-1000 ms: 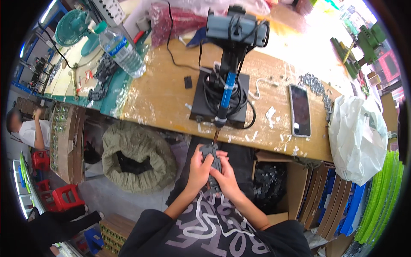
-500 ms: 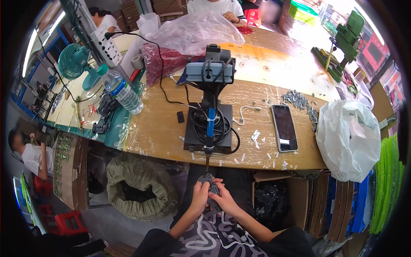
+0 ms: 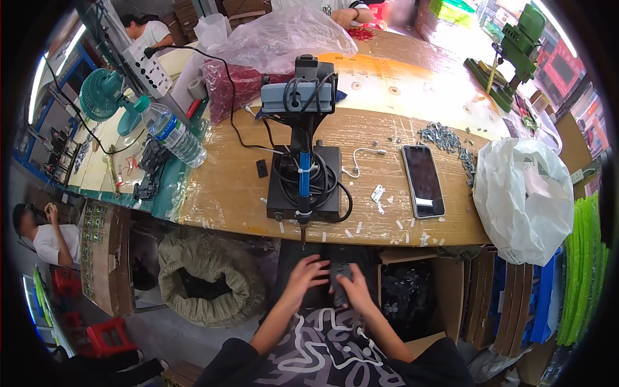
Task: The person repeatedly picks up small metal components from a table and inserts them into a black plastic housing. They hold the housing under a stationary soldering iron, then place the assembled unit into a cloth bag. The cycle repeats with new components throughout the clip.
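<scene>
My right hand (image 3: 356, 291) grips a dark grey plastic part (image 3: 339, 276) over my lap, below the table's front edge. Beside it, my left hand (image 3: 302, 281) is open, its fingers spread and apart from the part. Above both hands points the metal tip of a blue-handled soldering iron (image 3: 304, 175), fixed upright in a stand. The stand has a black box base (image 3: 277, 200) wound with black cable and a grey-blue unit (image 3: 277, 98) on top.
On the wooden table (image 3: 238, 187) lie a phone (image 3: 423, 182), small grey parts (image 3: 441, 135) and white scraps. A white plastic bag (image 3: 523, 200) hangs at right; a water bottle (image 3: 173, 134) stands left. Below are an open sack (image 3: 171, 277) and a carton (image 3: 449, 297). Other people sit farther off.
My left hand has let go of the grey part and moved left, its fingers spreading. The part, now in my right hand, has moved right, away from the iron's tip. The view has shifted slightly.
</scene>
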Available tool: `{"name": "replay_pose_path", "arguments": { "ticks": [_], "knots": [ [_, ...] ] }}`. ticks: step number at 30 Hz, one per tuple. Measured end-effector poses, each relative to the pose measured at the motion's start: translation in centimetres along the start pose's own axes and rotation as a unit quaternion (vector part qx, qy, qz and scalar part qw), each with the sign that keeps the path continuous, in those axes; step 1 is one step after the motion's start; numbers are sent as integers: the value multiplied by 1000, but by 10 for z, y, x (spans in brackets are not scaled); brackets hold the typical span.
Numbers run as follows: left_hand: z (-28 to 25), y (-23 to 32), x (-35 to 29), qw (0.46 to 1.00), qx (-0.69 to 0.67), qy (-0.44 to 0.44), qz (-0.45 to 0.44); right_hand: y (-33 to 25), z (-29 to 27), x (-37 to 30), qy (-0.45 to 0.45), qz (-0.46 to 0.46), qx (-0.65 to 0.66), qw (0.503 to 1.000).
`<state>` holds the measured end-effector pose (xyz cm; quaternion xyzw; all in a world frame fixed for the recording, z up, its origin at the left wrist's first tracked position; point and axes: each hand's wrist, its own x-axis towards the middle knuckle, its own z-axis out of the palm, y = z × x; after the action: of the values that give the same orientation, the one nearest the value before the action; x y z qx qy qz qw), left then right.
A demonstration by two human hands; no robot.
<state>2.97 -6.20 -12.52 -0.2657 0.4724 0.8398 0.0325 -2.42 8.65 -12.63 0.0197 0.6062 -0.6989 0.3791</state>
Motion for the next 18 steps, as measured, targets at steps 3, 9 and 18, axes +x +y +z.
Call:
{"name": "replay_pose_path", "arguments": {
  "ticks": [3,9,18],
  "knots": [
    [-42,13,-1,994,0,80,76,19,-53,13,151,-61,13,987],
    [-198,25,-27,850,215,440,195,211,-282,55,519,-67,-260,811],
    [-315,-17,-35,693,555,460,24,224,-317,6,558,91,79,821]
  ]
}}
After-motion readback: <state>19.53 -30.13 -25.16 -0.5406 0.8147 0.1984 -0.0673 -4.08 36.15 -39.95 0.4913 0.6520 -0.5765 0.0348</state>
